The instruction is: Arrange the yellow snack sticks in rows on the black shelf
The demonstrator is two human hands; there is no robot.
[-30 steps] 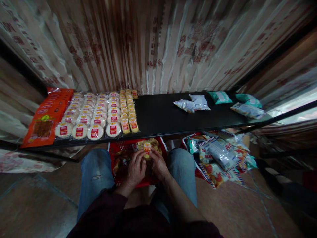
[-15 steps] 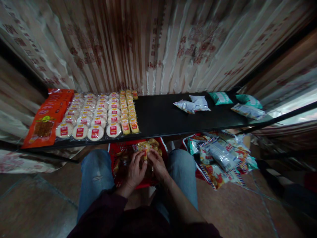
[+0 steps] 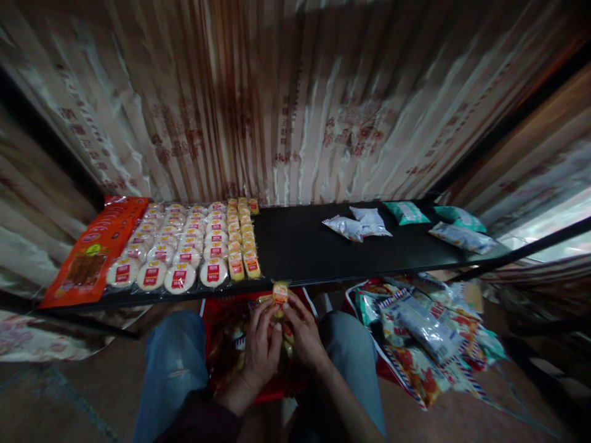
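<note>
Between my left hand (image 3: 264,344) and my right hand (image 3: 302,329) is a small yellow wrapped snack (image 3: 280,297) with a red and white label, held upright by the fingers of both. They are over a red basket (image 3: 213,307) of wrapped snacks, just in front of the black shelf (image 3: 295,246). On the shelf's left stand rows of round white packaged cakes (image 3: 180,278), flanked by two columns of small yellow packs (image 3: 250,261) on the right and an orange bag (image 3: 87,261) on the left.
Silver-white packets (image 3: 369,221) and green packets (image 3: 406,212) lie on the shelf's right part. A second basket (image 3: 388,363), heaped with snack bags (image 3: 425,326), stands on the floor at right. A curtain (image 3: 221,111) hangs behind.
Both hands have raised the yellow snack toward the shelf's front edge, and its label now shows more plainly. The view has tilted, so the shelf sits lower in the picture.
</note>
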